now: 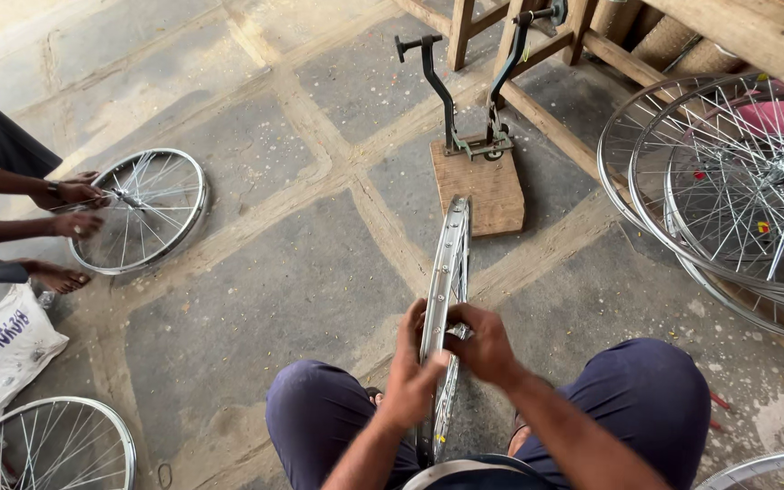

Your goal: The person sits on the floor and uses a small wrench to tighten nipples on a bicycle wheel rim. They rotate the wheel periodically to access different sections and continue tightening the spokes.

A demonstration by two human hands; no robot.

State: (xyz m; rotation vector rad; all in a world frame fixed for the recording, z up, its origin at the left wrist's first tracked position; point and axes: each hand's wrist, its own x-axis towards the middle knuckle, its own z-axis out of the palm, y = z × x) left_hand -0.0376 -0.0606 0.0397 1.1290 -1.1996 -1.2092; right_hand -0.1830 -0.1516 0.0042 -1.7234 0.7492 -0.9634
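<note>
Honestly, keep the wheel rim (446,272) upright — left hand (407,377) gripping it, right hand (483,345) pinching something small (probably a spoke nipple) at its edge.

place: bicycle-wheel workshop | signs: leaning spoked wheels (737,191), truing stand (469,100) on wooden block, stone floor (256,299)
</note>
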